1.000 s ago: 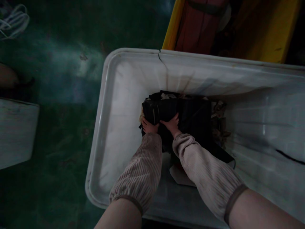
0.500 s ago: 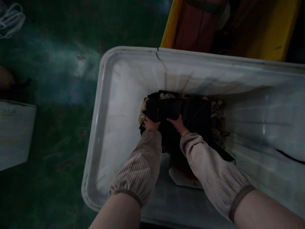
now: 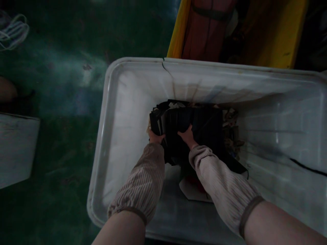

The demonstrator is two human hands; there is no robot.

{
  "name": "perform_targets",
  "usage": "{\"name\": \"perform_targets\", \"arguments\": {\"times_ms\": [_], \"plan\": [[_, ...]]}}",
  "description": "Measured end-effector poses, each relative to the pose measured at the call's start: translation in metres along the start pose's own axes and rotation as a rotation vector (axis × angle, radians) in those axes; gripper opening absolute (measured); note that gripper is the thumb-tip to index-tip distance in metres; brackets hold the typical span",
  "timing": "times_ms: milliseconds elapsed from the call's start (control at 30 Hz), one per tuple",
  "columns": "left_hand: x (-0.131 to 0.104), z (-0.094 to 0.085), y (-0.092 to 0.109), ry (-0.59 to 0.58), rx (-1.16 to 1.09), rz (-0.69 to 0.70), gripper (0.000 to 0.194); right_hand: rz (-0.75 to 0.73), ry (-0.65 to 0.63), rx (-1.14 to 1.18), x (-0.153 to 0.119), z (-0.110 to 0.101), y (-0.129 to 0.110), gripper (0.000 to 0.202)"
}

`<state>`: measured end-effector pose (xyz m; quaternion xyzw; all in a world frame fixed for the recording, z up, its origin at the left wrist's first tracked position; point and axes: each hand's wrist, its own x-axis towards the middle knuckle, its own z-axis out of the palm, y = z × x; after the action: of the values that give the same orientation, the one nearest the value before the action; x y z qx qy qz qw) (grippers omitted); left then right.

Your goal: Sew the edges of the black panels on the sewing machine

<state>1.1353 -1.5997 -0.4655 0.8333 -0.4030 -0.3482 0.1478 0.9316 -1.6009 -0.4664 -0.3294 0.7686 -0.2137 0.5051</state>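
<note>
Deep inside a white plastic tub [image 3: 122,136], both my hands are on dark, flat black pieces. My left hand [image 3: 156,137] is closed round the near end of a black piece [image 3: 154,121] at the left of the pile, thumb on its right side. A paler grey gap shows between it and its neighbours. My right hand [image 3: 188,136] grips a black block of pieces [image 3: 181,117], its thumb pointing left; the fingertips are partly hidden. Darkness hides whether the pieces are sheets or folded boxes. Ribbed beige sleeves cover both forearms.
Crumpled brown paper [image 3: 231,117] lies right of the pile. A white and red piece [image 3: 190,190] is below my right forearm. Beyond the cracked rim stands a yellow bin [image 3: 277,41] with a reddish bundle [image 3: 204,34]. A white box [image 3: 17,149] is on the green floor [image 3: 63,119].
My left hand has shifted left and tilted its black piece away from the others, opening a grey gap. My right hand stays on the block. The view has moved slightly.
</note>
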Motion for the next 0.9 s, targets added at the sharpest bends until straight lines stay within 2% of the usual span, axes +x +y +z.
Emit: {"name": "perform_targets", "arguments": {"times_ms": [133,233,333,467,600,733,900], "plan": [[-0.004,0.007,0.007,0.069,0.081,-0.114,0.104,0.114,0.092,-0.086,-0.005,0.027,-0.018,0.116],[-0.005,0.004,0.010,0.052,0.113,-0.133,0.099,0.156,0.079,-0.123,-0.002,0.033,-0.025,0.110],[-0.006,0.001,0.015,0.006,0.126,-0.102,0.095,0.145,0.068,-0.151,0.004,0.024,-0.020,0.097],[-0.009,0.006,0.021,-0.045,0.166,-0.063,0.090,0.085,0.072,-0.193,0.010,0.010,-0.006,0.088],[-0.016,0.006,0.030,-0.046,0.224,-0.025,0.087,0.047,0.086,-0.192,0.010,0.006,0.001,0.079],[-0.026,-0.009,0.049,-0.023,0.278,0.042,0.087,0.032,0.112,-0.154,-0.001,-0.006,-0.007,0.078],[-0.052,-0.039,0.089,0.043,0.312,0.128,0.090,-0.007,0.150,-0.087,-0.026,-0.039,-0.038,0.080]]}}
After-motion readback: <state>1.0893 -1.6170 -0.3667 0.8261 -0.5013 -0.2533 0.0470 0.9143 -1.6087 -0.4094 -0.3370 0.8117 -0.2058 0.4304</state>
